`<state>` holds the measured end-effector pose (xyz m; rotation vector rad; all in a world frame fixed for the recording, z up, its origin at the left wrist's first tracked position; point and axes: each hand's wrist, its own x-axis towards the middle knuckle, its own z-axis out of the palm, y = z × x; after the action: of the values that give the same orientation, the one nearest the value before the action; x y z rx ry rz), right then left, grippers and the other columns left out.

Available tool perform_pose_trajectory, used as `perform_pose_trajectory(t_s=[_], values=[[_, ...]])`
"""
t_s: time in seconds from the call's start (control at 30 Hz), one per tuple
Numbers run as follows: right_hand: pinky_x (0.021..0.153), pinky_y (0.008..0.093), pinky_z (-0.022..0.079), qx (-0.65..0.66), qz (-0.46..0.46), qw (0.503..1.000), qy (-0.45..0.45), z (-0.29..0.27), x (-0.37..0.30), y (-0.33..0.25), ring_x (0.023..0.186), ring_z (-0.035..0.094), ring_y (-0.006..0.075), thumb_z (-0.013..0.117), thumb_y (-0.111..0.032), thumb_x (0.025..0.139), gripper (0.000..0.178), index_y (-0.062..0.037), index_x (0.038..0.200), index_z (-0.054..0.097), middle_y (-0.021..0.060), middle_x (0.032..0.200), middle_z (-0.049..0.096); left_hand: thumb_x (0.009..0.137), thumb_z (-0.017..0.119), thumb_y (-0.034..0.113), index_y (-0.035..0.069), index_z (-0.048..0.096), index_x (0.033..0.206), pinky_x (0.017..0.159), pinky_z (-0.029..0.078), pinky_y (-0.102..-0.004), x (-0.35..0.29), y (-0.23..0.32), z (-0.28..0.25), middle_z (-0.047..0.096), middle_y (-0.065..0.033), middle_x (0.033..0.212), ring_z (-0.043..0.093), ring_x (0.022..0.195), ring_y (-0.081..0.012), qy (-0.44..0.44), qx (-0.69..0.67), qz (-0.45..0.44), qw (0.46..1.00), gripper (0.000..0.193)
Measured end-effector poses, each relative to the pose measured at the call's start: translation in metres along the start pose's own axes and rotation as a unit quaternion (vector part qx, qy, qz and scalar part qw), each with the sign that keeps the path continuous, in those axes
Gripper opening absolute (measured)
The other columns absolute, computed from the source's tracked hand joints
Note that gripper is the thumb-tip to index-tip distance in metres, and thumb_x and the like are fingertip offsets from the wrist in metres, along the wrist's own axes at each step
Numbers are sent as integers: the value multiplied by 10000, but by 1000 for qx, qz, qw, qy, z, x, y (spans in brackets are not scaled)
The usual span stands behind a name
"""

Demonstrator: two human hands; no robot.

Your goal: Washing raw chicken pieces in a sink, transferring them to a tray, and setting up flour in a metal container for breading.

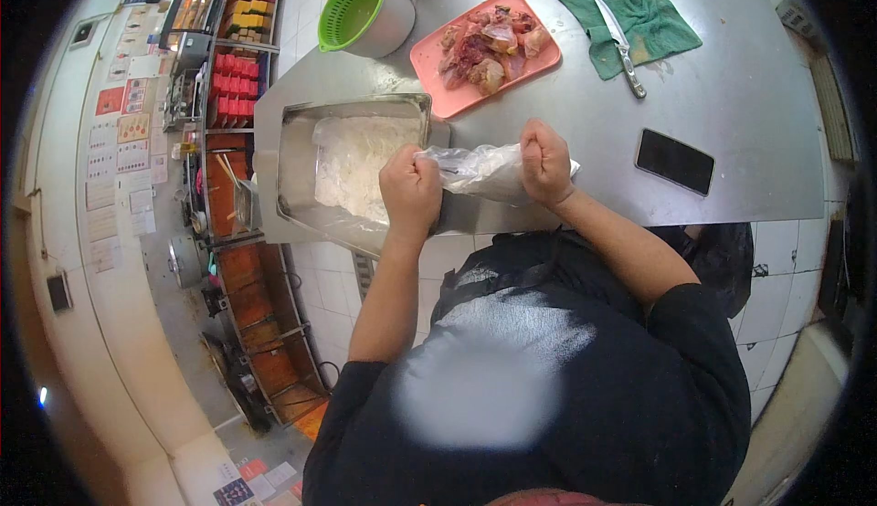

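A clear plastic bag (484, 174) with something white in it is stretched between my two closed fists, just above the table's near edge. My left hand (410, 186) grips one end, next to the rim of a steel pan (290, 150). The other end is bunched in my right hand (545, 163). White flour-like powder (365, 163) lies in the pan, partly hidden by my left hand. What exactly fills the bag I cannot make out.
Behind the bag a pink tray (448, 100) holds raw meat pieces. A white tub with a green basket (354, 13) stands at the far left. A knife (619, 42) lies on a green cloth (671, 26); a phone (674, 161) rests right on the steel table (767, 141).
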<state>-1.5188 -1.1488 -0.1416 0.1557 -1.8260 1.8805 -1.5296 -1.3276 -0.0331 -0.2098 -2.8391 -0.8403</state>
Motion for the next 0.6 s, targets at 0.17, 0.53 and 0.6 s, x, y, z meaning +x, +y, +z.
perform_pose_trajectory(t_s=[0.17,0.53,0.6], values=[[583,341,361,37,37,998,-24,-7,-2,-3,610,414,254,370,-71,822,126,-7,727,423,137,670,387,763,555,217,29,511,724,644,385,-400,-5,23,21,518,-147,729,510,661,-309,18,17,163,986,197],[631,264,325,70,38,992,-95,-27,-5,-15,663,372,160,353,-79,854,129,-30,754,418,63,723,385,846,521,161,62,503,641,578,400,-383,3,19,45,512,-91,601,523,583,-282,-54,46,199,978,228],[659,267,337,16,-1,993,-114,-42,-24,4,692,397,164,367,-83,850,125,-22,775,447,65,744,416,830,543,124,54,515,664,526,397,-398,3,20,42,512,-110,611,512,564,-300,-44,-26,295,954,182]])
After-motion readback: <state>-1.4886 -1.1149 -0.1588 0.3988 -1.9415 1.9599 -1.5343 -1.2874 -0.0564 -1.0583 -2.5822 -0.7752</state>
